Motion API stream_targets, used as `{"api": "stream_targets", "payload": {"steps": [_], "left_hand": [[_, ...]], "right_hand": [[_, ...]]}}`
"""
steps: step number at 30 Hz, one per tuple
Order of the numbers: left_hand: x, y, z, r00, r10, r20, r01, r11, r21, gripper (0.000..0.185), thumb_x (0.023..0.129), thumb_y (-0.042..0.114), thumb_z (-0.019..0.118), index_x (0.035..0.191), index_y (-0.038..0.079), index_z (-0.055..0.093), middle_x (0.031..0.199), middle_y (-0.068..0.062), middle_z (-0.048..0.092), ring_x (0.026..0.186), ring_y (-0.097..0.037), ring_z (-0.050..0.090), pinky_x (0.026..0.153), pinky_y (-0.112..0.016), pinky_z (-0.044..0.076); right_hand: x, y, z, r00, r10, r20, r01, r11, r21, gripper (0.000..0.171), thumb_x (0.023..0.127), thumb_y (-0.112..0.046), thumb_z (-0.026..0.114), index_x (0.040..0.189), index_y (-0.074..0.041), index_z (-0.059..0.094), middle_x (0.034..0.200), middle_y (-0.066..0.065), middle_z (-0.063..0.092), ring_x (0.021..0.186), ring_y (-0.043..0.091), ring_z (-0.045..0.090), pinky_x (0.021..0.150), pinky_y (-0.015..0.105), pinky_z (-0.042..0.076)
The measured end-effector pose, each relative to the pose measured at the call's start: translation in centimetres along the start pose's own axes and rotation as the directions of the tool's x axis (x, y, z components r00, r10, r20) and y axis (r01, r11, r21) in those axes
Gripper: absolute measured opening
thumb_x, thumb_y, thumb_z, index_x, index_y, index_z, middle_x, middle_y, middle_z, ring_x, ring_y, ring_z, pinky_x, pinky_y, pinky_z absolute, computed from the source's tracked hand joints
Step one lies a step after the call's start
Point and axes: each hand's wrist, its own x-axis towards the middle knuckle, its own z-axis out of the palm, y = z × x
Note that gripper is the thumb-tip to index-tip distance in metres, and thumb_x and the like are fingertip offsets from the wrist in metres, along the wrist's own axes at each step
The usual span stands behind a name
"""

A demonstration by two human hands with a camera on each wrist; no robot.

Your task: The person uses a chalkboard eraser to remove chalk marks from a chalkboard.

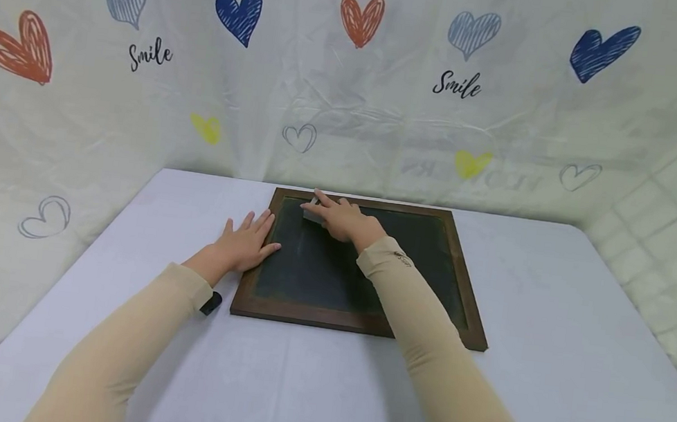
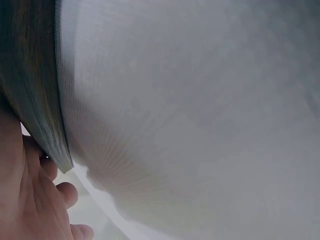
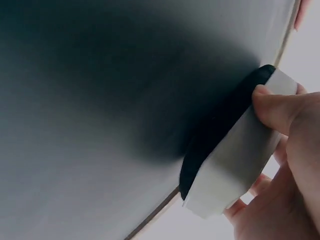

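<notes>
A blackboard (image 1: 319, 271) in a brown wooden frame lies flat on the table. Near its top left corner my right hand (image 1: 346, 222) grips a board eraser (image 3: 235, 155), thumb on one side and fingers on the other. The eraser has a white body and a dark pad, which faces the black surface. My left hand (image 1: 244, 242) rests with spread, straight fingers on the left side of the wooden frame (image 2: 32, 85). In the left wrist view, part of that hand (image 2: 37, 200) shows beside the frame's edge.
A white cloth covers the table (image 1: 554, 298) around the board. Behind it hangs a pale curtain (image 1: 390, 85) printed with hearts and the word "Smile". A small black device (image 1: 211, 303) sits at the left wrist.
</notes>
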Motion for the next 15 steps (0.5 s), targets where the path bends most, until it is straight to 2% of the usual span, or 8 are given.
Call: {"api": "stream_targets", "payload": {"steps": [3,6,8,12,15], "left_hand": [[0.0,0.1,-0.1,1.0,0.002,0.003,-0.002,1.0,0.001,0.079,0.11,0.05,0.036,0.164,0.001,0.006,0.171,-0.016,0.002,0.155,-0.042,0.004,0.117,-0.07,0.004],[-0.1,0.2,-0.2,1.0,-0.004,0.012,0.004,1.0,0.008,0.079,0.11,0.05,0.036,0.164,0.002,0.005,0.171,-0.016,0.001,0.155,-0.041,0.003,0.117,-0.07,0.004],[-0.1,0.2,-0.3,1.0,-0.006,0.013,0.006,1.0,0.01,0.079,0.11,0.05,0.036,0.164,0.002,0.004,0.171,-0.016,0.001,0.155,-0.042,0.003,0.117,-0.07,0.004],[-0.2,0.1,-0.5,1.0,-0.002,0.014,0.002,1.0,0.011,0.079,0.11,0.05,0.036,0.164,0.001,0.005,0.171,-0.016,0.001,0.155,-0.042,0.003,0.117,-0.07,0.004],[-0.2,0.1,-0.4,1.0,0.004,0.016,-0.004,1.0,0.008,0.079,0.11,0.049,0.036,0.164,0.0,0.005,0.171,-0.017,0.002,0.155,-0.043,0.003,0.117,-0.07,0.004]], "right_hand": [[0.0,0.0,0.2,1.0,-0.029,0.005,0.029,0.999,-0.015,0.061,0.112,-0.017,0.043,0.166,-0.036,0.019,0.173,-0.002,0.002,0.144,0.036,0.034,0.111,0.053,0.034],[-0.9,-0.2,0.6,0.992,-0.128,0.007,0.128,0.991,-0.037,0.062,0.111,-0.017,0.046,0.166,-0.034,0.021,0.173,0.0,0.005,0.138,0.037,0.039,0.106,0.052,0.039],[-2.0,-0.5,0.7,0.977,-0.211,0.007,0.212,0.976,-0.046,0.062,0.11,-0.015,0.049,0.165,-0.033,0.025,0.172,0.0,0.008,0.134,0.037,0.043,0.103,0.051,0.042],[-4.8,-1.4,1.1,0.928,-0.372,-0.004,0.371,0.925,-0.086,0.063,0.107,-0.012,0.056,0.163,-0.03,0.033,0.171,0.001,0.015,0.122,0.033,0.05,0.096,0.046,0.047],[-7.1,-2.0,1.5,0.877,-0.48,0.0,0.476,0.87,-0.126,0.063,0.106,-0.011,0.059,0.161,-0.029,0.037,0.17,0.004,0.019,0.118,0.031,0.052,0.091,0.043,0.048]]}}
